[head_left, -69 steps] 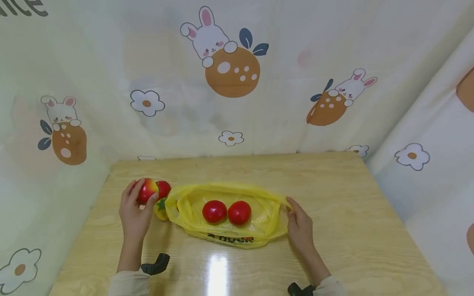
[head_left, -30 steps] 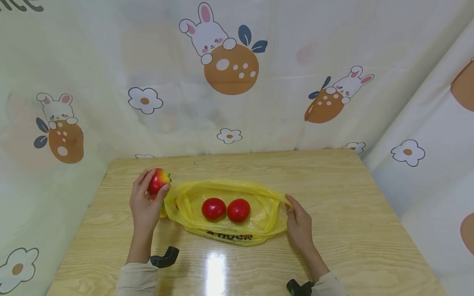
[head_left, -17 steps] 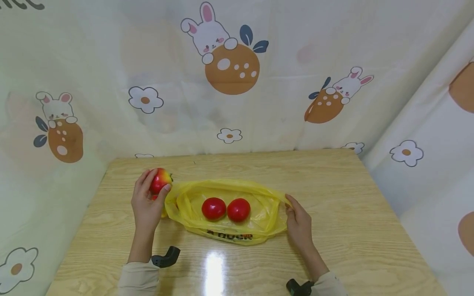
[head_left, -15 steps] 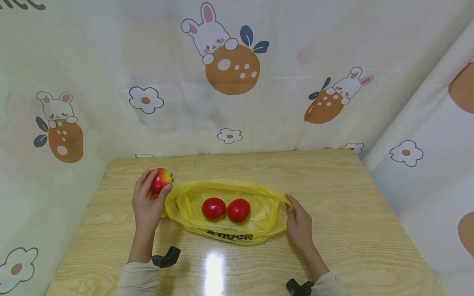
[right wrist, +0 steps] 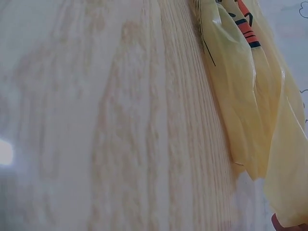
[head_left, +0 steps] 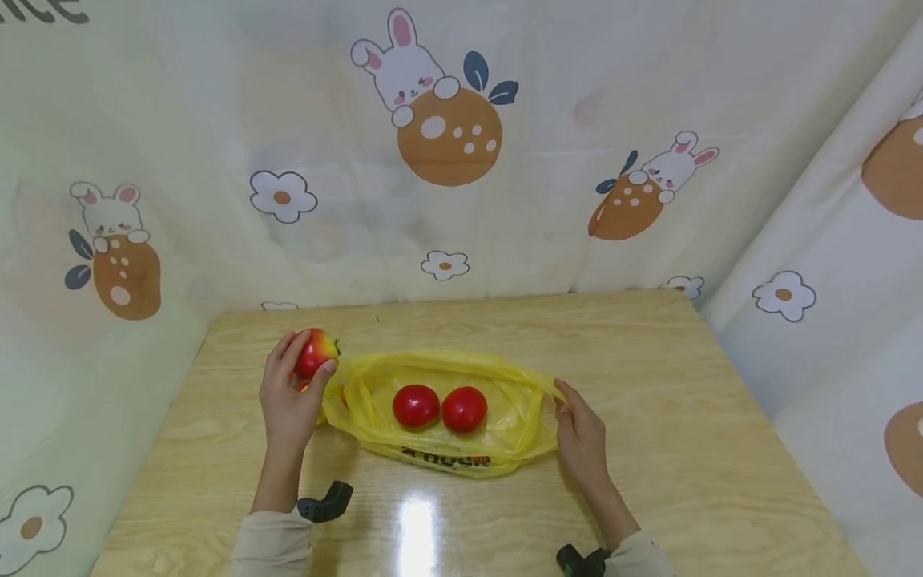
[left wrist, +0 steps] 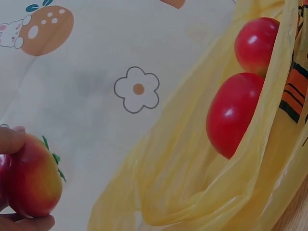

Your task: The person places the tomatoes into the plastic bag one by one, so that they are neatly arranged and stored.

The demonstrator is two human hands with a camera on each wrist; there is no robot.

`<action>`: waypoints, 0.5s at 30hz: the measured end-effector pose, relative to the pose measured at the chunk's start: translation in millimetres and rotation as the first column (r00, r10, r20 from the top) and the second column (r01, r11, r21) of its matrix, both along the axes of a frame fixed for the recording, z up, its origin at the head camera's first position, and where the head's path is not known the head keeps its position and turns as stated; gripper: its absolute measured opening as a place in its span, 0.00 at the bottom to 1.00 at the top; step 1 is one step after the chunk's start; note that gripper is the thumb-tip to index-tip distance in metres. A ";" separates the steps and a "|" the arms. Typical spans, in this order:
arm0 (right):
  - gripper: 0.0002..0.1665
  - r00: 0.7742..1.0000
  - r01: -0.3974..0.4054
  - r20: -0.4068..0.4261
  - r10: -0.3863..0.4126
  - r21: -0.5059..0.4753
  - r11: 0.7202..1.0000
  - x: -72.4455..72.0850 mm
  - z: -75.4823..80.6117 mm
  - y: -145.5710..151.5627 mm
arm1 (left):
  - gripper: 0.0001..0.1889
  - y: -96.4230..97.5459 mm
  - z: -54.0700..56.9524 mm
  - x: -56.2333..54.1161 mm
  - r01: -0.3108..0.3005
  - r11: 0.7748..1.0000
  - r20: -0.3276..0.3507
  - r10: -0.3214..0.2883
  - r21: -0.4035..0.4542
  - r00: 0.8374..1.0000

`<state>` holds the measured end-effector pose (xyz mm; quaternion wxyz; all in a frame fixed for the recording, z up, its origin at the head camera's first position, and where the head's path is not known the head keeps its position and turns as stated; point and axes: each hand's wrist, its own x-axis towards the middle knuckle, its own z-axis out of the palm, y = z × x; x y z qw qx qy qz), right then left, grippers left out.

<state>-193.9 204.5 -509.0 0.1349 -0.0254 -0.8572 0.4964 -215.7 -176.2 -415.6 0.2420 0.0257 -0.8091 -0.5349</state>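
My left hand [head_left: 288, 401] grips a round red-and-yellow fruit [head_left: 315, 353] with a small green leafy top, above the table at the bag's left end. The left wrist view shows the fruit [left wrist: 36, 178] between thumb and fingers. A thin yellow plastic bag [head_left: 440, 461] lies with its mouth spread wide, dark print along its near side. Inside it two glossy red fruits rest side by side, a left one [head_left: 416, 407] and a right one [head_left: 465, 409]. My right hand [head_left: 582, 437] pinches the bag's right edge; only fingertips [right wrist: 284, 224] show in the right wrist view.
Something red [head_left: 304, 385] and something yellow [head_left: 320, 416] show on the table beside the left hand, mostly hidden by the hand and bag. Behind the wooden table [head_left: 649, 344] hangs a printed curtain [head_left: 534, 224], which also closes off both sides.
The left hand has lifted the red-and-yellow fruit away from the others and moved it right and back, then nearly stopped. The right hand keeps its hold on the bag's edge.
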 end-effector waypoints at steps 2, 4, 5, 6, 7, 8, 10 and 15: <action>0.27 1.000 0.002 0.003 -0.002 0.000 1.000 1.1 0.7 0.0 | 0.28 0.7 0.2 0.2 0.000 1.000 -0.001 0.000 0.005 1.000; 0.27 1.000 0.004 0.007 -0.004 0.001 1.000 2.4 1.3 0.6 | 0.27 1.7 0.1 0.5 0.003 1.000 0.002 -0.003 0.009 1.000; 0.27 1.000 0.003 0.009 -0.003 -0.001 1.000 2.8 1.7 0.7 | 0.27 2.4 -0.1 0.7 0.004 1.000 0.000 -0.004 0.011 1.000; 0.27 1.000 0.001 0.006 -0.001 -0.001 1.000 2.9 2.1 0.8 | 0.27 2.8 -0.5 0.5 0.006 1.000 -0.004 -0.006 0.009 1.000; 0.27 1.000 0.001 0.006 -0.001 -0.003 1.000 2.7 2.0 1.1 | 0.27 3.0 -0.6 0.1 0.009 1.000 -0.005 -0.009 0.010 1.000; 0.27 1.000 -0.001 0.006 0.001 -0.008 1.000 2.6 2.3 1.3 | 0.27 3.4 -0.8 -0.2 0.012 1.000 -0.010 -0.011 0.009 1.000; 0.27 1.000 -0.010 0.001 0.010 -0.011 1.000 1.8 2.3 0.4 | 0.27 3.3 -0.5 0.1 0.015 1.000 -0.020 -0.014 0.008 1.000; 0.27 1.000 -0.022 -0.003 0.022 -0.013 1.000 -0.4 3.6 -4.5 | 0.27 1.2 0.6 2.7 0.023 1.000 -0.012 -0.023 0.015 1.000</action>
